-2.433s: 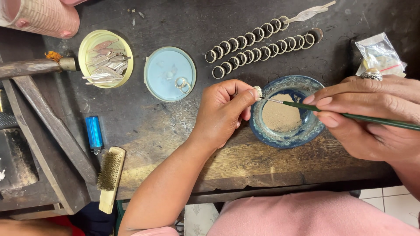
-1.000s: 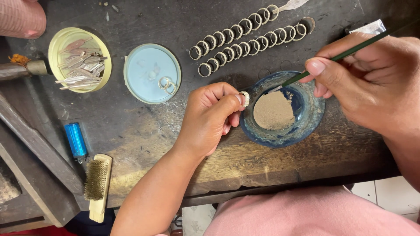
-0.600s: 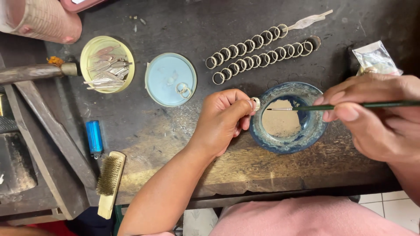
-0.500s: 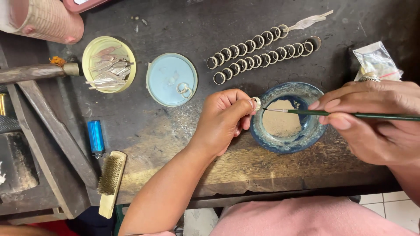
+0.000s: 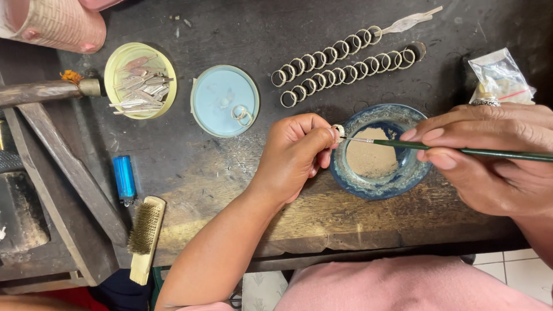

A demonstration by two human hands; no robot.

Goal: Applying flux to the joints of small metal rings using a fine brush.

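Left hand (image 5: 296,152) pinches a small metal ring (image 5: 338,131) between thumb and fingertips, grip closed tight on its edges, at the nine o'clock rim of the blue dish (image 5: 403,178). Right hand (image 5: 495,158) is closed pen-fashion around a thin green brush (image 5: 461,151), tip touching the ring. The ring appears light, rigid and smooth, likely slippery; holding it by the outer edges leaves the band free. Two rows of rings (image 5: 345,63) lie at twelve o'clock on the worktop (image 5: 230,173).

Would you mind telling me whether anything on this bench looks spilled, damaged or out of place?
Nothing stands out: the ring rows lie in order, the blue dish is upright, nothing spilled.
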